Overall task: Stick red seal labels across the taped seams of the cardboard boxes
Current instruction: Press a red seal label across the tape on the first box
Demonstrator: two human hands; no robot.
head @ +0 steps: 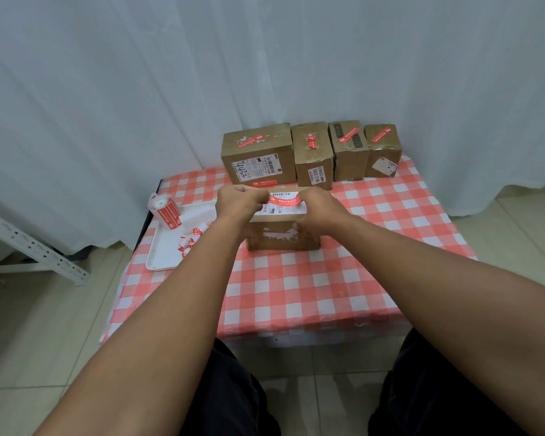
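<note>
Two hands: both reach over the front box (282, 234) in the middle of the bench (296, 284).
Seal label: the red seal label (283, 200) is stretched between the hands just above the box top, its long axis running left to right, over the white shipping label (291, 206).
Left grip: the left hand (239, 201) pinches the label's left end with curled fingers.
Right grip: the right hand (320, 210) pinches the label's right end; its lower fingers touch the box's front edge.
Back row: four cardboard boxes (310, 152) stand side by side at the far edge, each with a red seal label on top.
Tray: a white tray (161, 256) at the left holds curled scraps of backing paper (194, 236).
Roll: a label roll (164, 207) lies at the tray's far corner.
Surface: a red-and-white checked cloth (375, 215) covers the bench.
Room: pale curtain (139, 89) behind, tiled floor (44, 325), a white perforated metal bar (35, 247) at the left.
</note>
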